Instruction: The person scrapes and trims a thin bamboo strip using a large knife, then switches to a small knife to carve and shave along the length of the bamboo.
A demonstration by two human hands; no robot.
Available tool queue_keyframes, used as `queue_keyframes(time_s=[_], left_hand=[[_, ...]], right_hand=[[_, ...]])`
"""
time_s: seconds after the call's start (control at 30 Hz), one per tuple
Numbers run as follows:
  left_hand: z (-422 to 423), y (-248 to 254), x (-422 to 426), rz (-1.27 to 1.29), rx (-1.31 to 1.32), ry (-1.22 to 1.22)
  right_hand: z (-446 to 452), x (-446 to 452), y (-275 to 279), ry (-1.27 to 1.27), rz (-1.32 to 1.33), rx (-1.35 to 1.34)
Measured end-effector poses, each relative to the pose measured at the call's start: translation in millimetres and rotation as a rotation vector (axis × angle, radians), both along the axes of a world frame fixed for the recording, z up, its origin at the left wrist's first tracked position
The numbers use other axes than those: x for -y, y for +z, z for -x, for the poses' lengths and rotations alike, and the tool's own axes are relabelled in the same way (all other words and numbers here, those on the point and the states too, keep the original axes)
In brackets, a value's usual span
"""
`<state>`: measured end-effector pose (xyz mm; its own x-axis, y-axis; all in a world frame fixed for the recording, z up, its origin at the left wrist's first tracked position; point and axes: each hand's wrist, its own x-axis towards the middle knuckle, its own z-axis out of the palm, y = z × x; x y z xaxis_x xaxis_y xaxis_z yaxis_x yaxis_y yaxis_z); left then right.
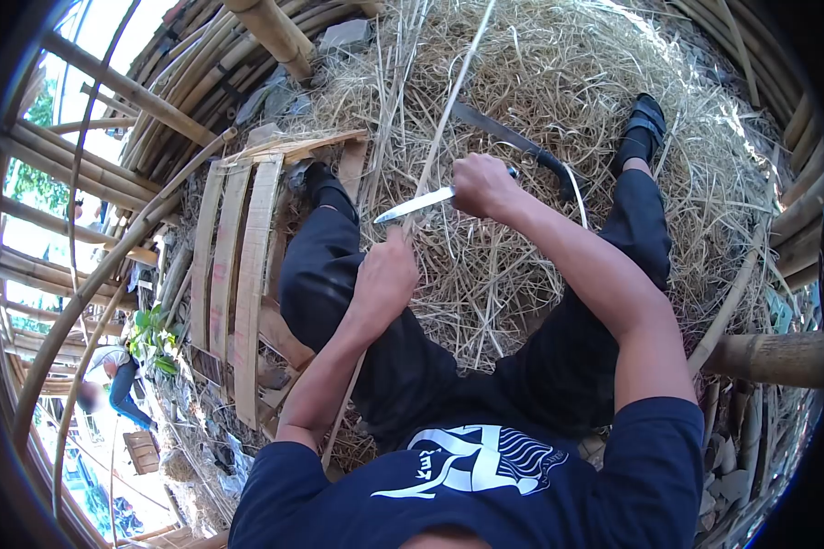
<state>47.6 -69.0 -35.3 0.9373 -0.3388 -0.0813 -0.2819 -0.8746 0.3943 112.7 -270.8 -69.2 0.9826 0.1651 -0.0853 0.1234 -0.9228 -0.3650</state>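
My right hand (pixel 485 186) is closed around the handle of a knife (pixel 416 205), its pale blade pointing left. My left hand (pixel 389 277) grips a long, thin bamboo strip (pixel 442 128) just below the blade. The strip runs from the top of the view down past my left forearm. The blade lies across the strip above my left fingers; whether it cuts in, I cannot tell. Beyond my right hand a machete (pixel 499 131) with a dark, curved handle rests on the shavings.
Bamboo shavings (pixel 558 69) cover the ground between and beyond my legs. A slatted wooden pallet (pixel 252 284) stands by my left leg. Bamboo poles (pixel 128 87) form the left side, and a thick bamboo pole (pixel 769 360) juts in at right. Another person (pixel 122 384) bends over at far left.
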Motion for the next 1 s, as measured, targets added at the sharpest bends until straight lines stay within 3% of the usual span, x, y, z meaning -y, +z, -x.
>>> queue_keyframes(time_s=[0.1,0.17,0.2,0.23,0.27,0.33,0.53,0.87,1.0], left_hand=[[-2.3,-0.3,-6.5,-0.026,0.043,-0.022],[1.8,4.2,-14.3,0.055,0.067,-0.018],[12.6,9.7,-20.1,0.041,0.068,-0.018],[27.9,18.0,-24.6,0.097,0.003,0.0],[45.9,24.3,-32.0,0.146,-0.067,0.026],[71.2,31.7,-48.9,0.257,-0.167,0.033],[105.9,39.4,-67.0,0.235,-0.262,0.085],[106.2,25.0,-82.6,0.437,-0.297,0.066],[103.8,21.6,-82.9,0.511,-0.402,0.11]], right_hand=[[-12.6,-5.0,-1.2,0.031,0.028,0.042],[-28.3,4.1,-0.6,-0.08,0.039,-0.07],[-34.7,14.5,0.3,-0.275,0.129,0.091],[-50.3,42.2,-9.3,-0.458,0.03,0.141],[-52.8,72.0,9.4,-0.384,0.03,0.011],[-62.5,88.8,19.9,-0.495,0.069,0.035],[-59.9,96.9,18.8,-0.507,0.143,0.063],[-46.9,96.0,42.4,-0.424,0.158,-0.043],[-21.2,84.3,92.9,-0.252,0.04,-0.16]])
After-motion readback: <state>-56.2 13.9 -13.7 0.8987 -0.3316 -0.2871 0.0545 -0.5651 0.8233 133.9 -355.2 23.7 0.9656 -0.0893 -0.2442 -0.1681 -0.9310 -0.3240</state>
